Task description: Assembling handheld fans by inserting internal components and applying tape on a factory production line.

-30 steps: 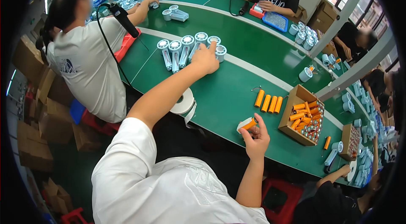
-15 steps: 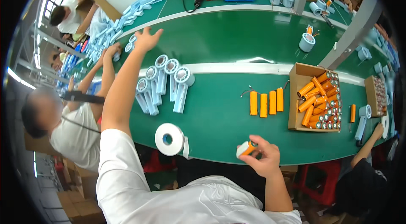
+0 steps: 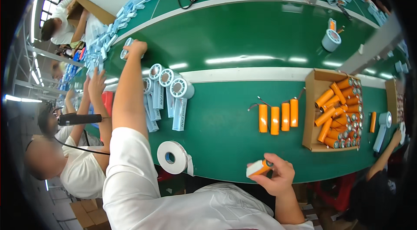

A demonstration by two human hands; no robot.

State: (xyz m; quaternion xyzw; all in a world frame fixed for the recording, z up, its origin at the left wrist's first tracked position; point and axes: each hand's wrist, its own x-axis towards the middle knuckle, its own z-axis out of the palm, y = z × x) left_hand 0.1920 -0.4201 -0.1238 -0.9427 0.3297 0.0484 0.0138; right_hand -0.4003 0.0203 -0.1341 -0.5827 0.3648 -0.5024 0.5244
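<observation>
My left hand (image 3: pixel 138 49) reaches far out over the green work surface, fingers closed round a light-blue round-headed fan housing (image 3: pixel 126 49). Its lower part is hidden from me. Close to my body, my right hand (image 3: pixel 279 175) pinches an orange cylindrical battery (image 3: pixel 262 167) between thumb and fingers. A white pad (image 3: pixel 250 170) covers part of that battery near its left end. Several light-blue fan housings (image 3: pixel 181 88) lie side by side below my left hand, round heads away from me. A roll of white tape (image 3: pixel 172 157) rests at the near edge, its loose end hanging rightward.
Several orange batteries with wires (image 3: pixel 275 120) stand in a row at centre right, beside a cardboard box (image 3: pixel 309 112) full of more. A pale rail (image 3: pixel 243 74) crosses the table. A co-worker's hands (image 3: pixel 96 83) work at the left, near a heap of blue parts (image 3: pixel 104 41).
My left hand has gone from spread fingers to a grip on a blue fan housing, moving slightly left. The right hand still holds the battery. The whole view has shifted.
</observation>
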